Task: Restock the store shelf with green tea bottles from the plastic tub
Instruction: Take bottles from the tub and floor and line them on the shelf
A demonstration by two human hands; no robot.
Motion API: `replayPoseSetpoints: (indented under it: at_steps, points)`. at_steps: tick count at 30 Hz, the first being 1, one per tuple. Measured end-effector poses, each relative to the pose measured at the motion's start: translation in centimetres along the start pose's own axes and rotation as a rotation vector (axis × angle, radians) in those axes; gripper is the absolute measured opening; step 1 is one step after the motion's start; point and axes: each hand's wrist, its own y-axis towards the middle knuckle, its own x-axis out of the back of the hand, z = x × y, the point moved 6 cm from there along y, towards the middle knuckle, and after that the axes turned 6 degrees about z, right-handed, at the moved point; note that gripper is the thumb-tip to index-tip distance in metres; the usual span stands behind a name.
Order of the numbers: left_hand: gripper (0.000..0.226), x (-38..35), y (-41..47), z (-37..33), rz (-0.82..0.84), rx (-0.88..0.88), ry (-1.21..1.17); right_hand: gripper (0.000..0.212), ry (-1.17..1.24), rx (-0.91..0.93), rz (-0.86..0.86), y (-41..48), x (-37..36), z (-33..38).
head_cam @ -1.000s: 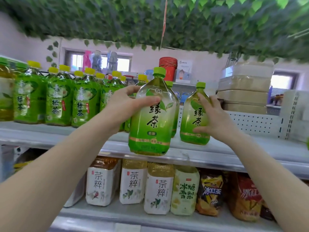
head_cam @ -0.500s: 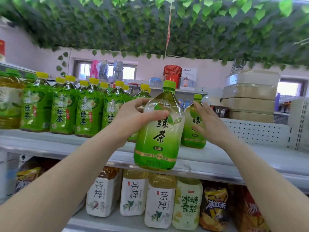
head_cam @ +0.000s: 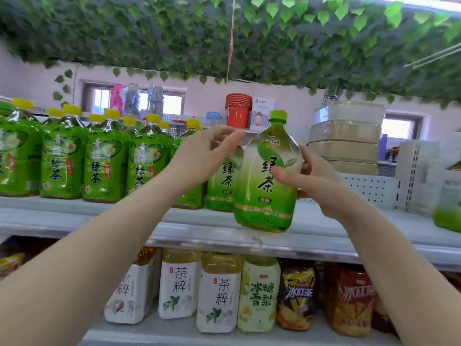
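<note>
Fingers point(head_cam: 311, 158) of my right hand point(head_cam: 321, 186) are wrapping round the far side of the green tea bottle point(head_cam: 264, 203), with the thumb pressing across its glossy label. The bottle, smooth clear plastic with rounded shoulders and a green cap, is tilting. Its base is sitting at the near edge of the pale metal shelf point(head_cam: 224, 231); I cannot tell whether the two are touching. My left hand point(head_cam: 202, 158) is hovering just left of the bottle's shoulder, its fingers loosely curved and gripping nothing. A second bottle point(head_cam: 223, 186) with the same label is standing upright just behind, farther in. Yellow-capped bottles point(head_cam: 99, 166) in shiny, crinkled wrap are crowding the shelf's left part. To the right, flat bare shelf is lying open as far as the perforated back panel point(head_cam: 369, 191).
</note>
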Motion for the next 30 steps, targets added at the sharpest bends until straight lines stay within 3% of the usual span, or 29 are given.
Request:
replayPoseSetpoints:
  at_steps: [2, 5, 10, 14, 17, 21, 24, 30]
  points:
    - [0.047, 0.4, 1.0, 1.0, -0.045, -0.029, 0.200, 0.078, -0.063, -0.032, -0.051, 1.0, 1.7, -0.3]
    - [0.054, -0.9, 2.0, 3.0, 0.019, -0.051, 0.459, 0.074, -0.140, -0.053, -0.106, 2.7, 3.1, -1.9]
    - [0.065, -3.8, 3.0, 5.5, 0.109, -0.075, 0.674, 0.075, -0.170, -0.101, -0.124, 4.4, 2.9, -5.4]
    - [0.078, -5.2, 3.7, 6.5, 0.156, -0.078, 0.755, 0.079, -0.223, -0.092, -0.107, 4.8, 2.4, -6.2]
    - [0.088, -5.9, 3.8, 6.8, 0.174, -0.076, 0.779, 0.071, -0.495, -0.029, -0.166, 4.2, 2.4, -5.0]
    - [0.097, -6.6, 3.7, 7.2, 0.154, -0.063, 0.725, 0.098, -1.038, 0.080, -0.211, 3.0, 0.2, -2.1]
    - [0.103, -6.9, 3.5, 7.6, 0.130, -0.084, 0.731, 0.118, -1.263, 0.050, -0.067, 3.1, -2.1, -2.3]
    - [0.110, -7.4, 3.3, 8.0, 0.112, -0.132, 0.778, 0.123, -1.289, -0.038, 0.012, 4.0, -2.4, -4.0]
